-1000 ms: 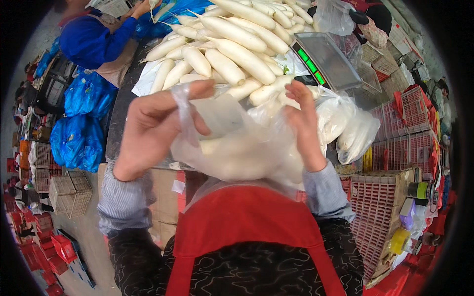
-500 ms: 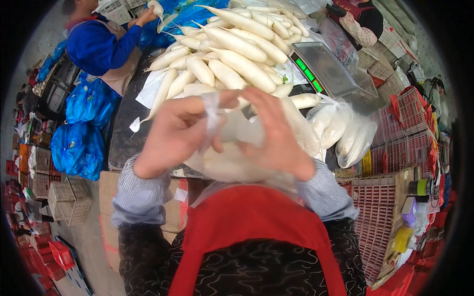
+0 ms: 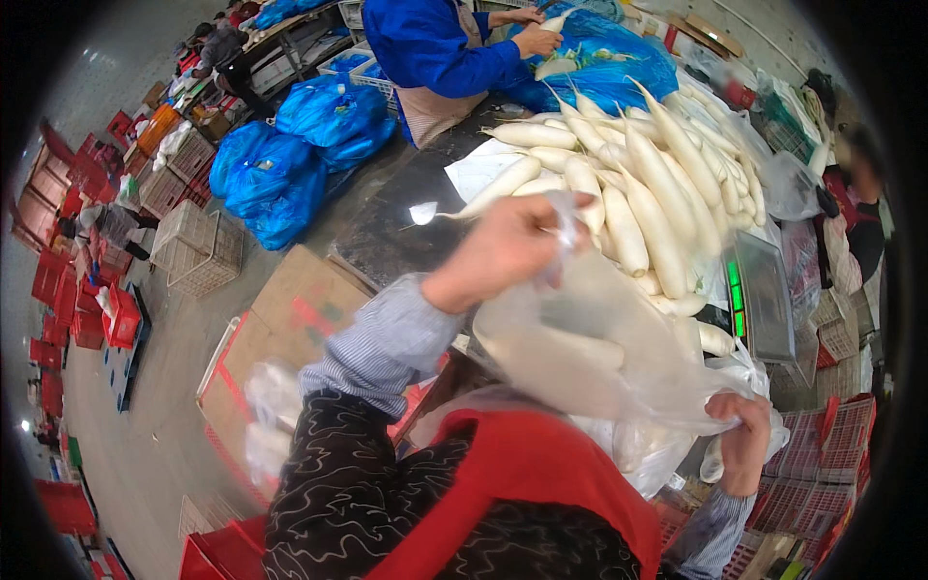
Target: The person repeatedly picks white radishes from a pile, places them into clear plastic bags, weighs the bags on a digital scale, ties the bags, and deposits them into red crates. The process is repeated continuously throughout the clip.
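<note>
A translucent plastic bag with white radishes in it is stretched between my two hands, in front of my red apron. My left hand is closed on the twisted strip at the bag's upper left. Out to the lower right, my right hand pinches the bag's other side. Beyond the bag, a large pile of long white radishes lies on the dark table. Right of the pile stands a digital scale with a green-lit display.
Blue bags stand left of the table. A co-worker in blue sleeves handles a radish at the far side; another person is at the right. A cardboard box sits low at left. Stacked crates rise at right.
My view has swung left, so the table sits further right in the picture. My hands have moved apart, drawing the bag out wide between them.
</note>
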